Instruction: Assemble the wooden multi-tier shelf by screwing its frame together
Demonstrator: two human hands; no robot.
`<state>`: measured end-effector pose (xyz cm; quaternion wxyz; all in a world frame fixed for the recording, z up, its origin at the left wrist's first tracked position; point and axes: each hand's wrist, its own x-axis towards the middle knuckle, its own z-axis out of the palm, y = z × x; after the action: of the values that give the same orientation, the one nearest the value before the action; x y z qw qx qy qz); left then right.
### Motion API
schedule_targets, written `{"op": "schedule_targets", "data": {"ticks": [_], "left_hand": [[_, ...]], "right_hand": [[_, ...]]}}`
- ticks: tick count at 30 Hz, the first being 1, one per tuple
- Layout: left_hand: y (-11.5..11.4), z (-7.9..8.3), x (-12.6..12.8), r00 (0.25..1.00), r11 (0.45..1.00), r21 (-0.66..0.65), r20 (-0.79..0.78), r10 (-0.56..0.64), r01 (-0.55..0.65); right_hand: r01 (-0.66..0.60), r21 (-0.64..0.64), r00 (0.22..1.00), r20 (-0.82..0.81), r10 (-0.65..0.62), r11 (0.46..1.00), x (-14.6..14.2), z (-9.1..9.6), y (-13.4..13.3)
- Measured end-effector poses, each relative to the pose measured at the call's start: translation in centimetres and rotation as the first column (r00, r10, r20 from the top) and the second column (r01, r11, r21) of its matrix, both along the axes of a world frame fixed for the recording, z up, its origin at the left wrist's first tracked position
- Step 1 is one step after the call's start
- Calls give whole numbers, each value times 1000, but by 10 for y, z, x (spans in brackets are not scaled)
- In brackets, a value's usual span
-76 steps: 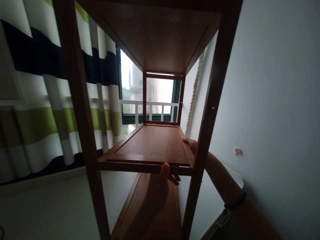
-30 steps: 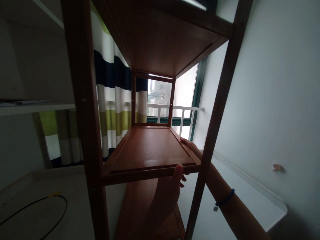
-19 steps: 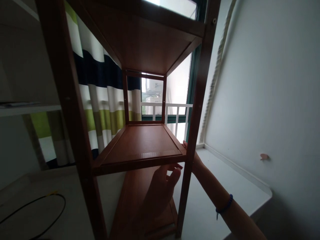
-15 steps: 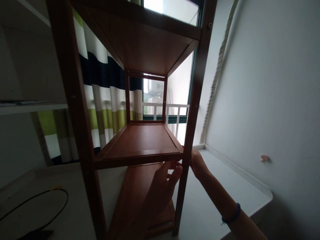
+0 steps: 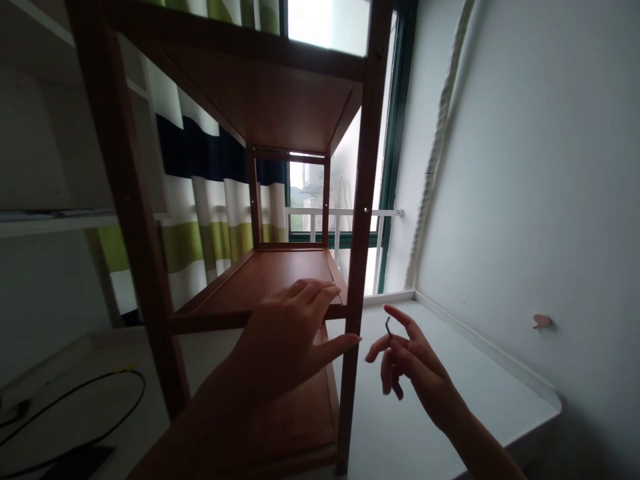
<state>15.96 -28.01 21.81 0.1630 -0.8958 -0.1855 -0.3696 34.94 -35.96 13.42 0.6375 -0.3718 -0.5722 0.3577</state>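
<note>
The head-worn camera looks forward from close before the wooden shelving unit (image 5: pixel 263 272), below its upper board (image 5: pixel 273 100), toward the window (image 5: pixel 327 30).

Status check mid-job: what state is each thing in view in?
Wooden rack: upright
Left hand: open, at the rack's front; contact unclear
Right hand: gripping, apart from the rack
Bent metal tool: held in right hand
Curtain: hanging in folds
Black cable: loosely looped
Window: open or shut, cannot tell
</note>
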Motion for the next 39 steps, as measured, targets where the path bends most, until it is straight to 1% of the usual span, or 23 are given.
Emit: {"op": "schedule_targets", "data": {"ticks": [2, 3, 6, 9, 11, 14, 16, 18, 20, 22, 25, 32, 35, 39], "left_hand": [[6, 5, 5, 989, 998, -20, -135, 63, -67], [9, 5, 7, 982, 995, -21, -165, 90, -95], [11, 2, 9, 970, 986, -37, -192, 150, -160], [12, 1, 8, 959, 979, -36, -210, 188, -200], [12, 0, 8, 959, 980, -21, -209, 191, -200], [12, 1, 9, 964, 981, -30, -194, 180, -190], [12, 0, 10, 966, 978, -49, -174, 189, -201], [11, 0, 13, 966, 974, -62, -151, 208, -219], [10, -1, 15, 965, 970, -64, -131, 226, -236], [10, -2, 16, 962, 965, -51, -114, 249, -256], [12, -5, 17, 957, 960, -11, -84, 278, -280], [11, -6, 16, 960, 960, 55, -35, 276, -274], [10, -6, 16, 966, 964, 61, -24, 259, -257], [11, -5, 14, 969, 970, 27, -53, 241, -240]], "right_hand": [[0, 6, 999, 33, 0, 1000, -3, -2, -4], [8, 10, 998, 57, -9, 1000, -5, -3, -5], [52, 49, 987, 152, -59, 997, -8, -7, -5], [145, 97, 957, 238, -164, 985, -10, -13, -5], [234, 131, 925, 276, -262, 963, -10, -16, -4], [344, 224, 847, 344, -404, 912, -10, -16, -6], [356, 301, 792, 404, -457, 884, -11, -13, -7], [338, 378, 746, 451, -490, 862, -12, -9, -7], [329, 431, 727, 453, -516, 840, -13, -8, -6], [341, 451, 737, 416, -533, 824, -13, -9, -4], [361, 434, 767, 366, -527, 826, -12, -14, -1], [360, 446, 792, 319, -521, 819, -13, -16, 1], [336, 472, 800, 315, -511, 815, -14, -15, 0], [309, 536, 784, 324, -529, 786, -15, -8, 1]]}}
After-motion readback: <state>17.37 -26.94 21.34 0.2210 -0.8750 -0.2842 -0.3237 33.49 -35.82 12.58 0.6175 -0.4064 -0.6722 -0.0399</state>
